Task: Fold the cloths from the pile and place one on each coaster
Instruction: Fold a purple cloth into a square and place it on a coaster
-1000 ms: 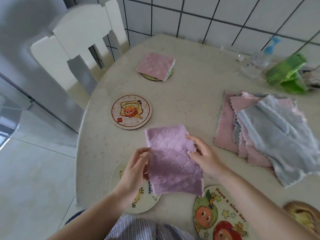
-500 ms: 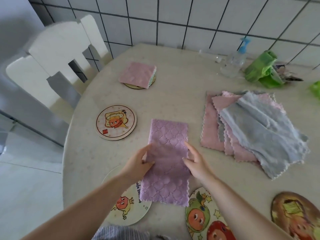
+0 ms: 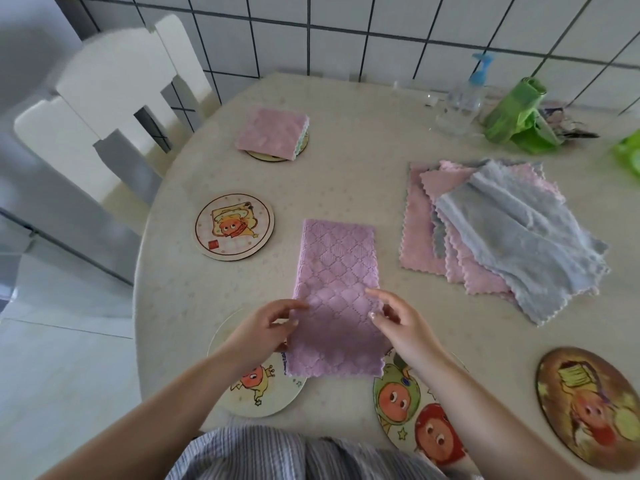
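Lying as a long folded strip on the pale speckled round bench [image 3: 346, 109], the lilac quilted microfibre cloth [image 3: 334, 296] showed a stitched diamond pattern and a zigzag-cut near hem. The left hand [image 3: 258, 329] pinched its left edge, and the right hand [image 3: 401, 323] held its right edge with curled fingers, so each grip grasped the cloth. Its near end overlapped a round cartoon-printed coaster with a pale rim [image 3: 258, 393]; small writing there and on the round green-and-orange cartoon coaster [image 3: 412, 414] was too blurred to read. A round cream coaster with an orange cartoon face [image 3: 234, 226] carried a small red stamp, unreadable. Beyond it, a folded square pink cloth [image 3: 272, 132] rested on a mostly hidden round coaster [image 3: 266, 155]. The loose pile of fluffy pink and pale blue scallop-edged cloths [image 3: 502, 230] lay to the right, well apart from a round brown-toned cartoon coaster [image 3: 588, 403].
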`<action>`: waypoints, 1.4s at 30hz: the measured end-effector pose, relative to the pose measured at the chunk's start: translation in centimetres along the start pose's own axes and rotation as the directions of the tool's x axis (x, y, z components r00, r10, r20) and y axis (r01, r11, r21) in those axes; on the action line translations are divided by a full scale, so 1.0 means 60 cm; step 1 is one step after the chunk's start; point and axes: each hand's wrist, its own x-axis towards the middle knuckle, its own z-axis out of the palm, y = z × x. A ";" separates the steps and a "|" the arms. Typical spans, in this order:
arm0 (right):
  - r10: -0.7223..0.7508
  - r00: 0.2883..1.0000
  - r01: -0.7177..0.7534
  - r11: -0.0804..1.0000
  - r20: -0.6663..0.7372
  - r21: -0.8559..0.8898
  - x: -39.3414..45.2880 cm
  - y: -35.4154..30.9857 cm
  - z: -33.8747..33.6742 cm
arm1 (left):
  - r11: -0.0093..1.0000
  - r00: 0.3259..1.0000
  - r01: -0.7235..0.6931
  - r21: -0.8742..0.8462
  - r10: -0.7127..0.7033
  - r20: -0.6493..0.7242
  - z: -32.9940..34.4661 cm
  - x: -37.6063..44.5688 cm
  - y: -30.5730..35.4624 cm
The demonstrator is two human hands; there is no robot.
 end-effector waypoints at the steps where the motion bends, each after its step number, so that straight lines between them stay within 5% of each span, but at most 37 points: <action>1: 0.018 1.000 -0.017 1.000 0.015 -0.018 -0.002 0.001 -0.001 | 0.999 0.999 0.035 -0.005 -0.035 0.001 -0.002 0.000 -0.002; 7: 0.128 0.979 -0.126 0.992 0.157 -0.025 -0.027 0.014 0.001 | 0.965 0.961 0.260 -0.022 -0.256 0.106 -0.005 -0.005 -0.033; 16: 0.232 0.947 -0.252 0.965 0.221 0.070 -0.034 0.033 0.000 | 0.965 0.958 0.252 -0.066 -0.239 0.160 -0.011 -0.001 -0.027; 20: 0.214 0.953 -0.255 0.948 0.215 0.189 -0.013 -0.007 -0.021 | 0.988 0.994 0.109 0.108 -0.108 -0.013 -0.019 0.030 0.005; 24: 0.170 0.981 -0.188 0.949 0.091 0.253 0.047 -0.045 -0.039 | 0.996 0.990 -0.055 0.075 0.064 -0.129 -0.027 0.087 0.045; 30: 0.131 0.983 -0.135 0.991 -0.129 -0.025 0.144 -0.040 -0.041 | 0.996 0.985 0.040 -0.081 -0.053 -0.162 -0.025 0.171 0.059; 36: 0.058 0.978 -0.113 0.955 -0.198 -0.275 0.152 -0.015 -0.023 | 1.000 0.987 -0.007 0.010 0.009 -0.160 -0.013 0.187 0.028; 42: -0.071 0.934 0.007 0.983 -0.350 -0.182 0.147 -0.028 -0.006 | 0.897 0.941 -0.280 0.342 0.327 -0.089 -0.009 0.179 0.026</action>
